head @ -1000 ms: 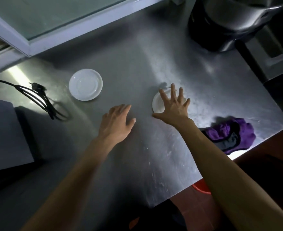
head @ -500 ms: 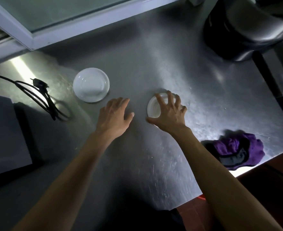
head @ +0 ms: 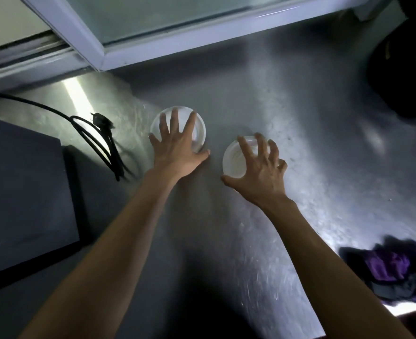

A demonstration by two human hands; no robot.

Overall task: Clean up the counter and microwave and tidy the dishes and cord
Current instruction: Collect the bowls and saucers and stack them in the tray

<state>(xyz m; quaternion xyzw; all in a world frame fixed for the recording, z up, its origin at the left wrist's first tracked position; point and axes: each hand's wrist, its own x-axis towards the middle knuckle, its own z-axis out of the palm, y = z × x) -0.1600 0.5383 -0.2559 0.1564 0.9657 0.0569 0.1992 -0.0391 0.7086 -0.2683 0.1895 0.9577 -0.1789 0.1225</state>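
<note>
Head view — left hand (head: 175, 149) flat on round white saucer (head: 199, 129); right hand's (head: 257, 171) curled fingers (head: 244, 149) grip another saucer (head: 233, 162).

The left hand (head: 175, 145) lies spread, fingers straight, over the left white saucer (head: 198, 126) on the steel tabletop (head: 287, 123). Just right of that saucer, the right hand (head: 258, 171) curls over a second white saucer (head: 233, 160). Left of it lies a black power cord (head: 96, 138); well right, near the tabletop's front edge, a purple cloth (head: 392, 267).
</note>
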